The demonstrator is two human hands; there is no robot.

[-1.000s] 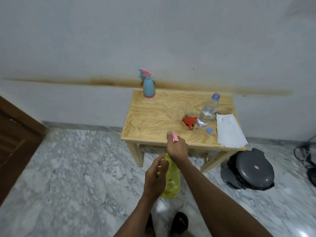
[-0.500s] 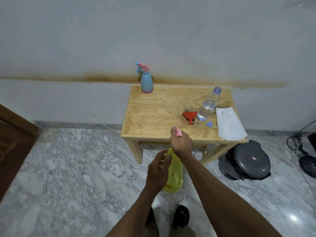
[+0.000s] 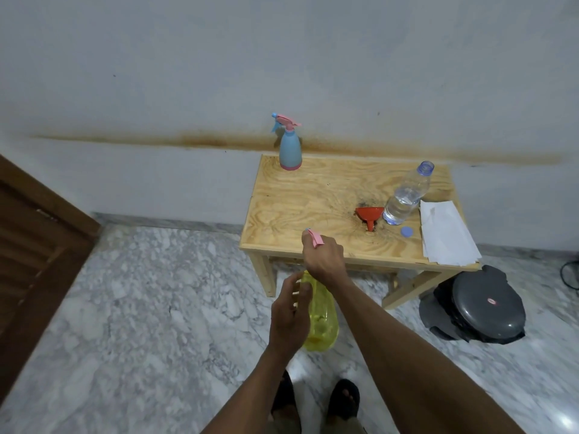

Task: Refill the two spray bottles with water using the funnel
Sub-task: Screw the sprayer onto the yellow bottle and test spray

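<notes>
I hold a yellow spray bottle (image 3: 322,321) in the air in front of the wooden table (image 3: 313,202). My left hand (image 3: 289,314) wraps its body. My right hand (image 3: 324,256) is closed around its pink spray head (image 3: 315,238) at the neck. A blue spray bottle (image 3: 289,148) with a pink trigger stands at the table's back left corner. A red funnel (image 3: 369,214) lies mouth-down on the table's right side, beside an uncapped clear water bottle (image 3: 405,195) partly filled with water. Its blue cap (image 3: 406,231) lies in front of it.
White paper sheets (image 3: 445,233) lie along the table's right edge. A dark grey lidded bin (image 3: 482,305) sits on the marble floor right of the table. A brown wooden door (image 3: 34,245) is at the left. My feet (image 3: 313,402) are below.
The view has shifted left, so the table now appears farther right. My hands keep their hold on the yellow bottle, which stays in front of the table's front edge.
</notes>
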